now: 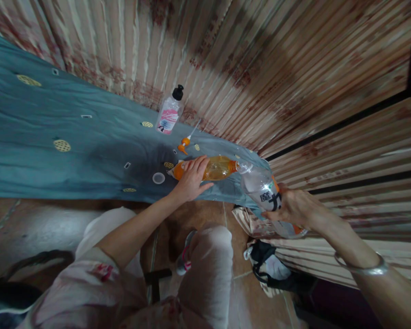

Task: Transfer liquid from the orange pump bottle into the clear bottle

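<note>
Left hand [191, 179] palm down, fingers [200, 163] curled in a grip (thumb [205, 187] jutting apart), right hand [294, 206] clasped well to its right, left forearm [140, 228] reaching diagonally inward, right forearm [345, 240] angled in from lower right, knees [212, 237] bent below.

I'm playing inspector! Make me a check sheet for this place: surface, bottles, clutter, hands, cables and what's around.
Surface: blue cloth with yellow prints, wrinkled.
Job's things: amber bottle, neck at the mouth of a large clear plastic bottle; can't tell if they touch.
Clutter: black-topped pump bottle, orange pump head with a tube, round whitish lid.
Grips: left hand on the amber bottle; right hand around the clear one.
Cables: nothing seen for certain.
Surroundings: pleated floral curtain, tiled floor.
</note>
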A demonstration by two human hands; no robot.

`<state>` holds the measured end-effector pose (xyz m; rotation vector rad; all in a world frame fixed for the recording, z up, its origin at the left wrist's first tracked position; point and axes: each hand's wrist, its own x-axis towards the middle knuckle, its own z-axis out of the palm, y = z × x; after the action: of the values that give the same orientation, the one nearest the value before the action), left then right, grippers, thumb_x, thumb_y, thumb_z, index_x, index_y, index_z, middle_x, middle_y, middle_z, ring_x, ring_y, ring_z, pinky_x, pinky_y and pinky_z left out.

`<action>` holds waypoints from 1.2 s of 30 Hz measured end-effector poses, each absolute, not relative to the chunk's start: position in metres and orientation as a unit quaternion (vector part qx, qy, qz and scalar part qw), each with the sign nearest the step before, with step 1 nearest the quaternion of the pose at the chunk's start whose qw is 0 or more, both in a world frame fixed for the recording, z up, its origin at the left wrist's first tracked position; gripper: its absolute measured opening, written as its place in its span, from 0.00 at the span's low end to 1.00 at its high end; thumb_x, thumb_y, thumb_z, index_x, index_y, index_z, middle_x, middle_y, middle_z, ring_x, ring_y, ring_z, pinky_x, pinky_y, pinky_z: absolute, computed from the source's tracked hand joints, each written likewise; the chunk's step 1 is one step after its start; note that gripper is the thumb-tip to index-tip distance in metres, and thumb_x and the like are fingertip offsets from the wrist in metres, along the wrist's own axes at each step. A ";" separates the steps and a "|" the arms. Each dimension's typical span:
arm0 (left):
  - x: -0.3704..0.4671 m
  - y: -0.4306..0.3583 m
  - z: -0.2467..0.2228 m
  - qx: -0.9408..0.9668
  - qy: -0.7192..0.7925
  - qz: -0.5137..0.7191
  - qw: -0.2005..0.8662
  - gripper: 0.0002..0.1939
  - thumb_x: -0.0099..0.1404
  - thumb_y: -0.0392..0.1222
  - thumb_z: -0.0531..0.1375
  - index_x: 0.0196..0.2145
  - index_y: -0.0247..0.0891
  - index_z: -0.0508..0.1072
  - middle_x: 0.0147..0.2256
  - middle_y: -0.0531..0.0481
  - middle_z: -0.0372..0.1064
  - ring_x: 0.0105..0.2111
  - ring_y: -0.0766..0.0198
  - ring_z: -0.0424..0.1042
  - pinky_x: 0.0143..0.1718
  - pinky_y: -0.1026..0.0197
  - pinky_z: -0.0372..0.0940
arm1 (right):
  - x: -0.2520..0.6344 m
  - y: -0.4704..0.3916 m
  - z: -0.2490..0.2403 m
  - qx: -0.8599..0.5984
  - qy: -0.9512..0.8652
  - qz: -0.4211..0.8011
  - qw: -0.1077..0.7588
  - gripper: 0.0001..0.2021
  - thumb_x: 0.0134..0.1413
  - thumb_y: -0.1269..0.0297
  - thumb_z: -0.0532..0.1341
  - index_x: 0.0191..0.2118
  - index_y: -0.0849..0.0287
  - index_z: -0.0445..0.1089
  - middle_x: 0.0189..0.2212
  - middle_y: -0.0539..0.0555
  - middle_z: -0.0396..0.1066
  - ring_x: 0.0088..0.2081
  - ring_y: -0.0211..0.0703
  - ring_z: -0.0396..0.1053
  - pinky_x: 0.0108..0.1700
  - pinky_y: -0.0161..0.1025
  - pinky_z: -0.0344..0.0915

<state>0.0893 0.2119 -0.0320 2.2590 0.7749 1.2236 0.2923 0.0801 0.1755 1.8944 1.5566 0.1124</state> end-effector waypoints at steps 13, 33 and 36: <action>0.089 0.212 -0.031 0.822 0.283 0.442 0.221 0.39 0.60 0.50 0.62 0.62 0.30 0.52 0.60 0.30 0.55 0.61 0.44 0.57 0.60 0.42 0.54 | 0.290 0.080 0.176 0.739 0.585 0.038 0.333 0.27 0.45 0.42 0.60 0.40 0.64 0.65 0.24 0.61 0.73 0.31 0.57 0.74 0.26 0.39 0.54; 0.089 0.212 -0.031 0.823 0.283 0.441 0.218 0.39 0.60 0.50 0.62 0.61 0.28 0.53 0.60 0.29 0.56 0.60 0.44 0.57 0.60 0.43 0.53 | 0.290 0.080 0.176 0.734 0.587 0.056 0.337 0.29 0.44 0.43 0.61 0.42 0.67 0.65 0.24 0.61 0.74 0.32 0.58 0.75 0.26 0.38 0.57; 0.089 0.211 -0.031 0.823 0.284 0.441 0.219 0.39 0.60 0.50 0.62 0.61 0.29 0.53 0.60 0.30 0.55 0.61 0.44 0.56 0.60 0.43 0.53 | 0.292 0.079 0.175 0.735 0.586 0.048 0.338 0.28 0.45 0.43 0.61 0.41 0.66 0.65 0.24 0.60 0.73 0.29 0.55 0.74 0.25 0.38 0.54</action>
<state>0.0892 0.2113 -0.0312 2.2766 0.7868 1.2189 0.2920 0.0791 0.1749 1.9145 1.5277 0.1261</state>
